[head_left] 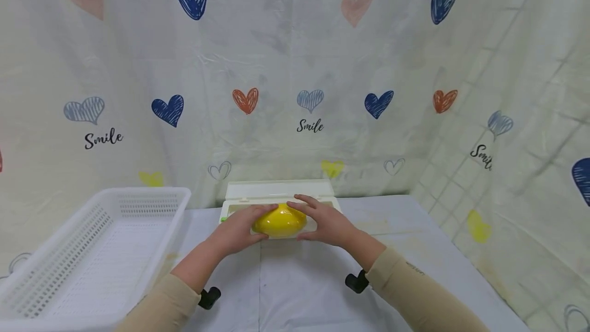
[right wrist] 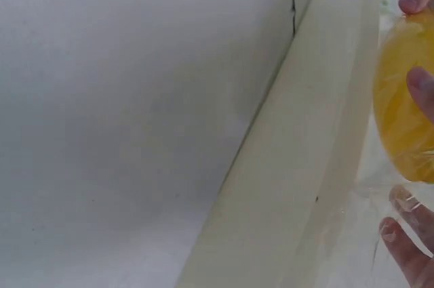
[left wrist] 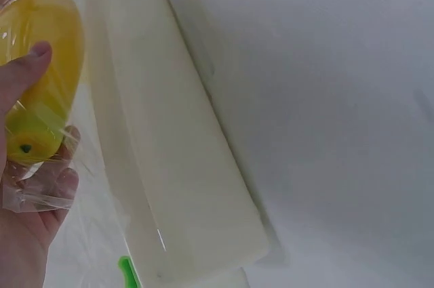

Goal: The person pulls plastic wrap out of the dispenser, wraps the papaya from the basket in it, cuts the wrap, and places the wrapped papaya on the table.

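Observation:
A yellow mango-like fruit (head_left: 280, 221), greenish around its stem end in the left wrist view, is wrapped in clear plastic film (left wrist: 41, 196). My left hand (head_left: 237, 228) holds its left end, with a thumb (left wrist: 27, 71) across the skin and fingertips around the stem end and film. On the opposite end is my right hand (head_left: 326, 223), its thumb below and its fingers over the top. Right behind and under the fruit lies a long white box (head_left: 232, 206) with its lid (head_left: 278, 188) raised, like a cling film dispenser. The fruit and hands hide much of it.
A large white perforated basket (head_left: 177, 227) stands on the left of the table. White cloth (head_left: 304, 286) covers the tabletop. A heart-printed curtain (head_left: 276, 147) hangs close behind the box and along the right side. A small green part (left wrist: 127, 271) shows at the box's left end.

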Available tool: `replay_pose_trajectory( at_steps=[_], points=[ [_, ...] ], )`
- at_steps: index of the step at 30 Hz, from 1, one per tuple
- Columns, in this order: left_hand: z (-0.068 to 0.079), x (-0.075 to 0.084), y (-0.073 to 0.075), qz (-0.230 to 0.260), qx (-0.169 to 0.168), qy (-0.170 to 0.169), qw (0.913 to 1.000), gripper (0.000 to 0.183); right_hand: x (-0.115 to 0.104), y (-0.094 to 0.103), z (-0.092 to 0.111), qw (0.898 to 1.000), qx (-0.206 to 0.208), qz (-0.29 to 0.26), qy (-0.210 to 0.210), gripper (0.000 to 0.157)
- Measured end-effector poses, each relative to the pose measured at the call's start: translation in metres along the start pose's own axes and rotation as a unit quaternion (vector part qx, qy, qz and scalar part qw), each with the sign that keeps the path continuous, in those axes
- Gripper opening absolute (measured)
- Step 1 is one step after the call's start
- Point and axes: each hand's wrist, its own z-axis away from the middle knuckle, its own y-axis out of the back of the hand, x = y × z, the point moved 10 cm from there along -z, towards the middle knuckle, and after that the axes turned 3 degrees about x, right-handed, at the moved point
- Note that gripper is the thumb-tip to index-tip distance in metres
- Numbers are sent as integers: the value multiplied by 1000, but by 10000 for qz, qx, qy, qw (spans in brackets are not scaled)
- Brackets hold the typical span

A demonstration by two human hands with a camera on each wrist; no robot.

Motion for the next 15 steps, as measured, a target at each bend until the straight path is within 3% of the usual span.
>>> replay_pose_trajectory(
  at_steps=[3, 7, 15],
  points=[
    [-1, -2, -1, 107, -135, 139, 9998, 75, -1, -4, 0, 9997, 173, 78, 131, 79],
    [-3, -4, 3, 174, -243, 269, 9992, 76, 1, -2, -2, 9997, 227, -50, 5, 74],
    [-15, -1, 26, 246, -292, 375, 9986, 77, 1, 20, -14, 9992, 352, -142, -143, 71]
  ],
)
